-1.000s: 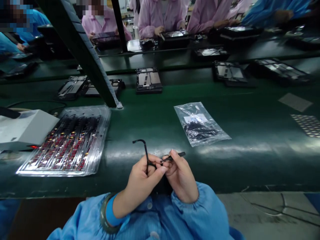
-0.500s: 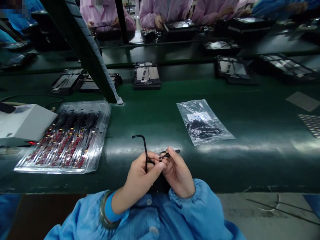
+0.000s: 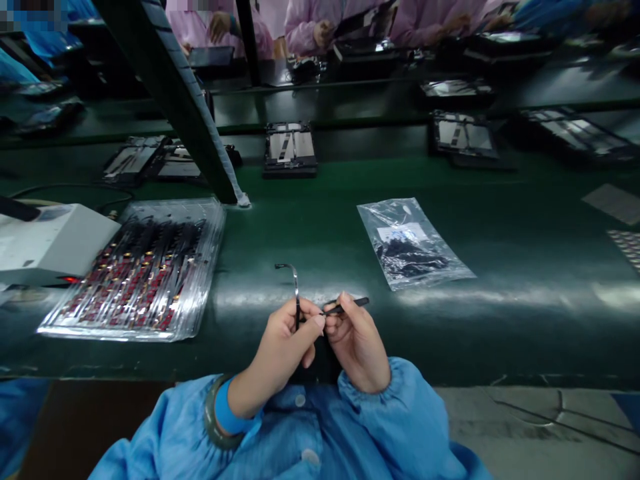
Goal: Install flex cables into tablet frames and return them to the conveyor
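Note:
Pinched between the thumb and fingers of my left hand is a thin black flex cable. Its free end stands up above the fingers and bends over to the left. My right hand grips black tweezers, whose tips point left to my left fingertips. The tips meet the part of the cable at those fingertips, where the detail is too small to make out. Both hands are close together over the near edge of the green bench.
On the left lie a clear plastic tray of flex cables and a white box-shaped device. A clear bag of small black parts lies beyond my right hand. A slanted post, opened tablets and co-workers are farther back.
The cable's free end has turned slightly and shifted right. My left fingers have closed in around the cable by the tweezer tips. Across the bench, co-workers' hands have moved.

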A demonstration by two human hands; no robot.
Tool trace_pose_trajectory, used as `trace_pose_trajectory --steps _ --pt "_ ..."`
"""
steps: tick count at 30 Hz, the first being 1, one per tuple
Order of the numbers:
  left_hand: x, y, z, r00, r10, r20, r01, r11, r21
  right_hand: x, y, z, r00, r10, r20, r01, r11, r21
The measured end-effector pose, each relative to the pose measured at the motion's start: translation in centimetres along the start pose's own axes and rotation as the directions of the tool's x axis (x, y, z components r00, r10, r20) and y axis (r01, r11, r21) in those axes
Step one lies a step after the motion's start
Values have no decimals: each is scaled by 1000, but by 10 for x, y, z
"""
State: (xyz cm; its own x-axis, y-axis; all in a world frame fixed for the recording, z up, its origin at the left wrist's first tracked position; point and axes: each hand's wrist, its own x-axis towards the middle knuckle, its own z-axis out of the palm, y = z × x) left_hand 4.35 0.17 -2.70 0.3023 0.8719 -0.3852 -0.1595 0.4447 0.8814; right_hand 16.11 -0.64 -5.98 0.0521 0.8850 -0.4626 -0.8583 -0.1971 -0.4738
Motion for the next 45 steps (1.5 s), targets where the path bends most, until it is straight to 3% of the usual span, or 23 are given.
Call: trace_pose_trajectory --steps 7,21,45 --pt "2 3 6 997 -69 -32 65 994 -90 0 2 -1 1000 -11 1 11 1000 -22" --pt "0 -3 -1 999 35 -10 -35 999 31 0 7 2 994 109 5 -109 993 39" --pt "1 4 1 998 51 31 -51 998 26 4 4 3 990 126 -56 -122 990 77"
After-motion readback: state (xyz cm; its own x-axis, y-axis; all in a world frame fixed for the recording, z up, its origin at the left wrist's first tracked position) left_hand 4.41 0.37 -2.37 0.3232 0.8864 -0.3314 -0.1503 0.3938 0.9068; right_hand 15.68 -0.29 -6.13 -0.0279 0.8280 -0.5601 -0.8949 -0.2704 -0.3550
